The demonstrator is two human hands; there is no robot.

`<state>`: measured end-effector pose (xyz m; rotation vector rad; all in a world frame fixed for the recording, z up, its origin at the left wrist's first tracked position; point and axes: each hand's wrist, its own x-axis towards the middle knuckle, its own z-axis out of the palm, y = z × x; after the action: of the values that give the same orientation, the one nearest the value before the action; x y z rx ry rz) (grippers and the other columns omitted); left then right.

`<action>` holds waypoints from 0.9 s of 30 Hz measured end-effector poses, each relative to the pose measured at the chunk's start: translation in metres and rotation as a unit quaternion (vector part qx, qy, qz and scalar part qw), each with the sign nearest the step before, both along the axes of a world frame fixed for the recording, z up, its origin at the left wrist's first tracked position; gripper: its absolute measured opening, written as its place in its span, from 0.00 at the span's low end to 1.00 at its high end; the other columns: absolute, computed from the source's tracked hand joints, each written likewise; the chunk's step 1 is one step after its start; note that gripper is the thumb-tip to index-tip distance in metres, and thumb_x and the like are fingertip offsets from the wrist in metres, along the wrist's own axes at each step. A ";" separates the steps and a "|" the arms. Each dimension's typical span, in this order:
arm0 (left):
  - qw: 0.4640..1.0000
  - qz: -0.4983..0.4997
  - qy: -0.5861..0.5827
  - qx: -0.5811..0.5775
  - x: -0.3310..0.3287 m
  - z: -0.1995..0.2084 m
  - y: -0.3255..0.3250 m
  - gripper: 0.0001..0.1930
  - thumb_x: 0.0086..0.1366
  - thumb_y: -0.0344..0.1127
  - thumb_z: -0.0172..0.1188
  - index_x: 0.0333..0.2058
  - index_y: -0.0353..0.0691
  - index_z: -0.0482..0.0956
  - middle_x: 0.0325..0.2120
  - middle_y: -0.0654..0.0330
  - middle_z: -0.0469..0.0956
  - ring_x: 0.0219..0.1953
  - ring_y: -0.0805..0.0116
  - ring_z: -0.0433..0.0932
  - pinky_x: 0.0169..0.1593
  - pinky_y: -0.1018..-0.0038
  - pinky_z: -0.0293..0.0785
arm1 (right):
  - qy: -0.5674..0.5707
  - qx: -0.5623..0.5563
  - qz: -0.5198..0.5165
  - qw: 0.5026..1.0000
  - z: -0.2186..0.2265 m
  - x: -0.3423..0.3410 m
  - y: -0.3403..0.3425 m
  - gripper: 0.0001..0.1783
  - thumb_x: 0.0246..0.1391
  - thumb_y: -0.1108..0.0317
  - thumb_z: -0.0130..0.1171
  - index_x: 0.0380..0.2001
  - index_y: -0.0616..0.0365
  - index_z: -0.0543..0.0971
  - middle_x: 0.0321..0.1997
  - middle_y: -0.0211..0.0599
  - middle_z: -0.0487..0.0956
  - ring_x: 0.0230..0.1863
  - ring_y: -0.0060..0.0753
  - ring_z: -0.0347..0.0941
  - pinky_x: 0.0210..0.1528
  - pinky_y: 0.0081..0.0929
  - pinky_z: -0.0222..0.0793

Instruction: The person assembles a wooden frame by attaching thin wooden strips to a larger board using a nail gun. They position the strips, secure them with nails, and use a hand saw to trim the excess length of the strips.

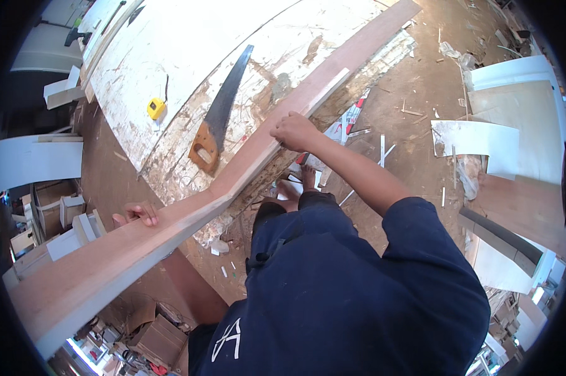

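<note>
A long, pinkish-brown wooden board (242,156) runs slantwise from the lower left to the upper right, its far part lying on the workbench. My left hand (137,214) grips its left part, with the forearm passing beneath and the fingers curled over the far edge. At the near edge, my right hand (294,131) is closed against the board beside a pale wooden strip (333,88). What its fingers pinch, if anything, is hidden. A handsaw (223,103) with a brown wooden handle lies on the bench beyond the board.
A yellow tape measure (156,108) rests on the white sheet-covered bench (170,37). A black-and-green tool (76,36) lies at its far left. White and brown panels (515,113) stand at the right. Offcuts and scraps litter the brown floor (414,94); a cardboard box (160,341) sits lower left.
</note>
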<state>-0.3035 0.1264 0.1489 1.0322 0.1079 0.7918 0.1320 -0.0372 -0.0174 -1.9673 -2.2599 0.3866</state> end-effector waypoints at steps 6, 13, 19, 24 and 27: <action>0.999 0.009 0.031 0.027 -0.004 -0.002 -0.014 0.36 0.82 0.58 0.26 0.47 0.34 0.79 0.21 0.56 0.77 0.25 0.66 0.73 0.34 0.71 0.71 | -0.016 -0.006 -0.004 1.000 -0.007 -0.004 -0.002 0.04 0.52 0.65 0.60 0.29 0.45 0.84 0.30 0.34 0.84 0.40 0.41 0.82 0.46 0.43 0.68; 0.999 0.027 0.027 0.023 0.006 0.002 -0.020 0.33 0.83 0.54 0.26 0.50 0.34 0.79 0.21 0.58 0.76 0.26 0.65 0.73 0.35 0.70 0.72 | -0.052 -0.054 -0.019 0.997 -0.002 -0.006 0.005 0.04 0.51 0.65 0.61 0.27 0.47 0.84 0.30 0.35 0.84 0.38 0.41 0.83 0.43 0.44 0.69; 0.999 0.032 0.021 0.030 0.001 -0.007 -0.017 0.32 0.83 0.53 0.28 0.53 0.34 0.78 0.24 0.57 0.78 0.29 0.66 0.73 0.36 0.70 0.71 | -0.039 -0.093 0.002 0.995 -0.002 -0.002 0.011 0.05 0.48 0.63 0.62 0.25 0.50 0.84 0.30 0.40 0.84 0.36 0.49 0.83 0.40 0.48 0.76; 0.917 0.378 0.113 -0.056 0.013 -0.029 -0.069 0.27 0.81 0.53 0.39 0.54 0.36 0.78 0.35 0.57 0.80 0.36 0.68 0.74 0.42 0.67 0.74 | -0.005 -0.099 0.098 0.990 0.005 0.015 0.023 0.07 0.44 0.63 0.63 0.27 0.52 0.83 0.32 0.43 0.83 0.34 0.51 0.83 0.38 0.48 0.78; 0.752 0.233 0.609 0.096 -0.007 -0.082 -0.153 0.20 0.74 0.46 0.52 0.49 0.35 0.80 0.41 0.52 0.83 0.43 0.59 0.80 0.47 0.60 0.76 | 0.041 -0.060 0.137 0.988 -0.006 0.018 0.027 0.07 0.47 0.62 0.63 0.28 0.53 0.82 0.32 0.43 0.82 0.35 0.51 0.82 0.39 0.48 0.78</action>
<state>-0.3103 -0.0269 0.0670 1.6176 1.4887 0.4334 0.1496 -0.0098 -0.0230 -1.6549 -2.5128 0.6330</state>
